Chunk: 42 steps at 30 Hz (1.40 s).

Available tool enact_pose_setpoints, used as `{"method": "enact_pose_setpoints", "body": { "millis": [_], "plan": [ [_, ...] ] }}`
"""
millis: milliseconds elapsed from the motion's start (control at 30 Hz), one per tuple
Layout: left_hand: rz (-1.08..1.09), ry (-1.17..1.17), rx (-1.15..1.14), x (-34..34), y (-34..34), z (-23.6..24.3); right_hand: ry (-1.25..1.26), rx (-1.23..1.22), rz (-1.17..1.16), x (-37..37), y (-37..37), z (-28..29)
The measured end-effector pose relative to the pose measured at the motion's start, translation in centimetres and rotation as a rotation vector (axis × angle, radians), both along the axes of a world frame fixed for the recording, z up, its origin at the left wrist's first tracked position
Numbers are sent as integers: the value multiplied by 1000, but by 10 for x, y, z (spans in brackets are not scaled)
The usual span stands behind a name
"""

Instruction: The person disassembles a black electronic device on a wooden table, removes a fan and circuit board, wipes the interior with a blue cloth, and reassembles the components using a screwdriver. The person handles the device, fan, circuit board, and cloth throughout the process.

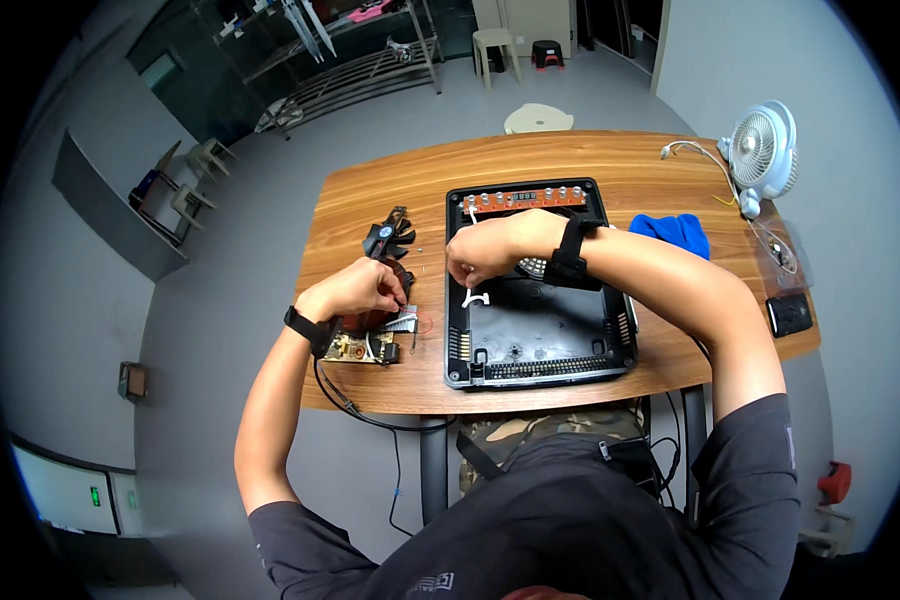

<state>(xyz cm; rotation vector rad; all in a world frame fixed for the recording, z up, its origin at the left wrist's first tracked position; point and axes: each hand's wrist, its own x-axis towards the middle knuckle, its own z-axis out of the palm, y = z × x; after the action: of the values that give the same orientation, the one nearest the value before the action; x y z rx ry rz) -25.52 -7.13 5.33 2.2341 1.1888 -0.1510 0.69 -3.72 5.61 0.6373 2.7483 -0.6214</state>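
A black appliance housing (545,325), open-topped, lies on the wooden table in front of me. Along its far end runs an orange control board (525,199) with a small display and several round parts. My right hand (485,252) reaches over the housing, its fingers pinched on a white cable (477,298) whose end hangs below them. To the left of the housing, my left hand (358,290) is closed above a circuit board (355,349) with a silver heat sink (402,320); what its fingertips hold is hidden. Just beyond it lies a black fan (392,233).
A blue cloth (670,234) lies right of the housing. Farther right are a small white desk fan (763,150), a clear plastic bag (778,250) and a black square object (789,315). Black cables (345,405) hang over the table's near left edge. A stool (538,119) stands beyond the table.
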Motion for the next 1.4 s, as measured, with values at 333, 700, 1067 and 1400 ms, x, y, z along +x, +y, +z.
{"method": "enact_pose_setpoints", "body": {
  "millis": [333, 700, 1067, 1400],
  "plan": [
    [-74, 1, 86, 39, 6, 23, 186, 46, -71, 61, -1, -3],
    [-184, 59, 229, 80, 16, 38, -93, 272, -746, 239, -5, -28],
    [-266, 105, 247, 151, 27, 47, -100, 12, -858, 242, 12, -83],
    [-181, 193, 439, 196, 100, 3, -174, 126, -841, 225, 19, -82]
  ]
}}
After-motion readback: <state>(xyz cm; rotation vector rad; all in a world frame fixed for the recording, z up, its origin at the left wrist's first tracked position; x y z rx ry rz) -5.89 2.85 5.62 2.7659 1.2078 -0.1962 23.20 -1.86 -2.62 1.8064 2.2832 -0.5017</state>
